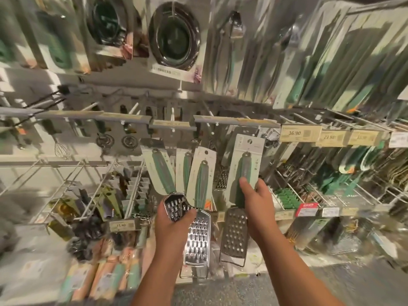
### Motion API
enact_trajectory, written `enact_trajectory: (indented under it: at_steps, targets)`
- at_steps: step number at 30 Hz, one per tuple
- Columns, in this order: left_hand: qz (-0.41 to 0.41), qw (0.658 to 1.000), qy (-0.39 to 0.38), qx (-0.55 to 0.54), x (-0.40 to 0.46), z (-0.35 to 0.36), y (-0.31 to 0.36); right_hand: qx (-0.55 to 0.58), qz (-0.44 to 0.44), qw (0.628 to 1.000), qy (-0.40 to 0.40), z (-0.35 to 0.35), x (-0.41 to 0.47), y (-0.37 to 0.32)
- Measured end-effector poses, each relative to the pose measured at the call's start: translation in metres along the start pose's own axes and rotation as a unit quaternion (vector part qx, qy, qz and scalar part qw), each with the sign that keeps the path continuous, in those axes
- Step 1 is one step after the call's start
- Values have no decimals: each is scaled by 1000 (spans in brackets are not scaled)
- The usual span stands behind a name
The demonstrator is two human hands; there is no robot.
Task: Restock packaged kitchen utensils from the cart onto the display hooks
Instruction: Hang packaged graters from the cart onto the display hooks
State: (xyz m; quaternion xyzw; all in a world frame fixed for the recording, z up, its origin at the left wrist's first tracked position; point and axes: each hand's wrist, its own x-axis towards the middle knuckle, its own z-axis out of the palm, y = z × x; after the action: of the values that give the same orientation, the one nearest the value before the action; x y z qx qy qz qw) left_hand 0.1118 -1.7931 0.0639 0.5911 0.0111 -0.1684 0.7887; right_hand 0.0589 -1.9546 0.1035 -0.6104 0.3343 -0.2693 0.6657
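My left hand (174, 219) grips a fanned bunch of packaged graters (199, 186) by their metal blades, their green handles and cardboard backings pointing up. My right hand (254, 199) holds one more packaged grater (244, 171) by its green handle, the card's hang hole up near the display hooks (212, 127). Its steel blade (234, 235) hangs below my wrist. The whole view is blurred. No cart is in view.
Price rails with tags (300, 133) run across the hook wall. Dark pans (174, 34) hang above, wire baskets (92, 186) of small goods sit lower left, green-handled utensils (344, 171) fill the right, and rolling pins (106, 274) lie at the bottom left.
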Motion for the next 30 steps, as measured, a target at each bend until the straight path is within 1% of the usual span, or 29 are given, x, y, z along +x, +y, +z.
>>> enact_trajectory:
  at_steps: [4, 8, 10, 15, 20, 22, 25, 26, 28, 30]
  targets:
    - [0, 1000, 13, -4, 1, 8, -4, -13, -29, 999, 8, 0, 5, 1]
    - [8, 1000, 12, -13, -3, 14, -6, -21, -26, 999, 15, -5, 22, 12]
    - [13, 1000, 16, -7, -3, 15, -5, -20, -29, 999, 17, -5, 19, 0]
    - [36, 999, 40, -4, -1, 12, -4, -32, -19, 999, 11, -3, 39, -2]
    - [22, 999, 44, 0, -3, 14, -3, -51, 14, 998, -26, 8, 65, -11]
    - [20, 999, 46, -1, -5, 15, -4, -58, 17, 998, -19, 8, 71, -9]
    - [27, 999, 39, -13, -7, 14, -4, -63, 21, 998, -15, 6, 56, -4]
    - [28, 999, 39, -23, -5, 14, -8, -71, 15, 997, -31, 5, 51, 0]
    - [16, 998, 49, -36, -4, 13, -16, -73, 36, 993, -83, 10, 34, 7]
    - [7, 997, 69, -19, -4, 14, -22, -69, 47, 987, -139, 16, 18, 14]
